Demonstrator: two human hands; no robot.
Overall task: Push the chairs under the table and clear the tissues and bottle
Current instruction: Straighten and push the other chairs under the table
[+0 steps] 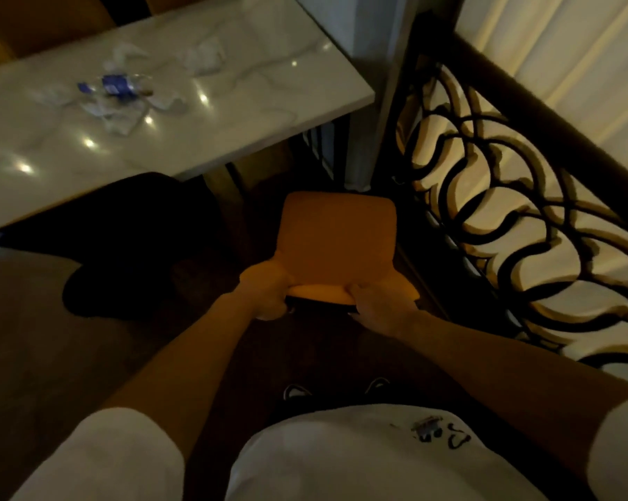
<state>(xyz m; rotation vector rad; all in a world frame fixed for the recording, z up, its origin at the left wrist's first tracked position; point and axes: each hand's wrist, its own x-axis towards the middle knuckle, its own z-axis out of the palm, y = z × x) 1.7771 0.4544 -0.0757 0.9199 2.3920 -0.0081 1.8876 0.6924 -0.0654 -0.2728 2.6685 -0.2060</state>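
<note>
Both hands on the orange chair (336, 240)

Left hand (267, 292) and right hand (376, 309) fingers curled round its backrest; bottle (119, 85) and tissues (204, 56) on tabletop (269, 88).

White short-sleeved printed T-shirt (359, 461)

Dim room, scrolled iron railing (493, 197)

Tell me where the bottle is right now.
In the head view the bottle lies on its side on the marble table, upper left, among crumpled tissues, far from both hands.
</note>
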